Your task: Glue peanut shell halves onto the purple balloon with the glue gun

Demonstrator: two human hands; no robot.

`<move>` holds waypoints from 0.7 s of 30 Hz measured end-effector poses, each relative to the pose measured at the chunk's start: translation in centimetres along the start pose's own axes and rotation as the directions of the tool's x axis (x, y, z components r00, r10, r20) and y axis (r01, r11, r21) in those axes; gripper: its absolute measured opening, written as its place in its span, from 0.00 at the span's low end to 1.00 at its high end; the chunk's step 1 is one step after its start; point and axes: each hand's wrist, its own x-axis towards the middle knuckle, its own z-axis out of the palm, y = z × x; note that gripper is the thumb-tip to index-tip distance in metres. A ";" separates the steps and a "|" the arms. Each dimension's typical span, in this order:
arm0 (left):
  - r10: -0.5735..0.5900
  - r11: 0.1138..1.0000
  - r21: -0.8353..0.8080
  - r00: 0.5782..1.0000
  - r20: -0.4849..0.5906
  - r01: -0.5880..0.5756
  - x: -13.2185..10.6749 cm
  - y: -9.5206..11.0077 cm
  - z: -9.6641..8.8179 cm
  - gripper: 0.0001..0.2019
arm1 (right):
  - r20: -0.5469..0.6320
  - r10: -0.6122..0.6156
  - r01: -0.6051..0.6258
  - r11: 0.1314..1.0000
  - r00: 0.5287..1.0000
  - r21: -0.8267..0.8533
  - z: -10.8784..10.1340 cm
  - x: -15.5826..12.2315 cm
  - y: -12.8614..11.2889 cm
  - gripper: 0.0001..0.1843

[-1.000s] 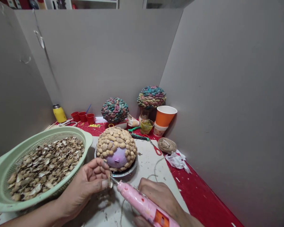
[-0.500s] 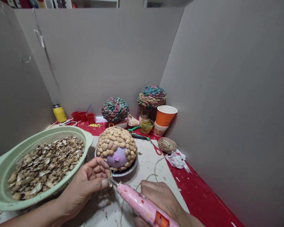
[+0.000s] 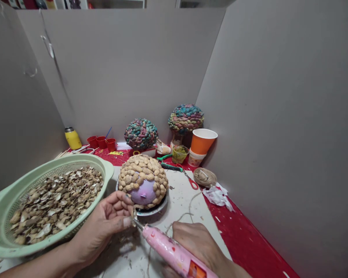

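Peanut shell (image 3: 133, 213) is pinched between thumb and fingers of the left hand (image 3: 111, 214), near side of the balloon (image 3: 143, 193). Nozzle of the pink hot glue gun (image 3: 168, 247) is held right at the shell; contact can't be confirmed. Gun is gripped by the right hand (image 3: 194, 241), fingers wrapped round it, partly hidden. Lilac balloon is seated in a shallow dish (image 3: 156, 211), mostly covered in peanut shells; a bare patch is exposed around the knot, facing near. Dish is set on a pale board (image 3: 204, 220), laid over the red tabletop (image 3: 243, 239). Left: green colander (image 3: 108, 170) filled with loose shells (image 3: 58, 200). Right: twine (image 3: 205, 177) is placed near red-handled scissors (image 3: 188, 178). Far left: yellow bottle (image 3: 72, 139) is parked.
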 end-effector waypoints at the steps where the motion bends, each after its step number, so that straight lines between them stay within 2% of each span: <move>1: -0.001 1.000 0.000 1.000 0.000 0.001 0.0 0.0 0.0 0.15 | -0.002 0.005 -0.005 1.000 1.000 0.006 0.0 0.0 0.0 0.35; 8: 0.017 1.000 0.002 1.000 -0.003 -0.017 0.0 0.2 0.0 0.14 | 0.020 0.028 -0.029 0.999 0.999 0.039 0.2 -0.6 0.2 0.33; 15: 0.002 1.000 0.001 1.000 -0.018 -0.002 0.1 0.5 0.2 0.14 | 0.018 -0.006 0.006 1.000 1.000 -0.011 0.0 -0.3 0.0 0.33; 21: 0.006 1.000 -0.016 1.000 -0.025 -0.006 0.0 1.2 0.2 0.12 | 0.036 0.023 -0.022 0.999 0.999 -0.025 -0.3 -0.3 0.4 0.31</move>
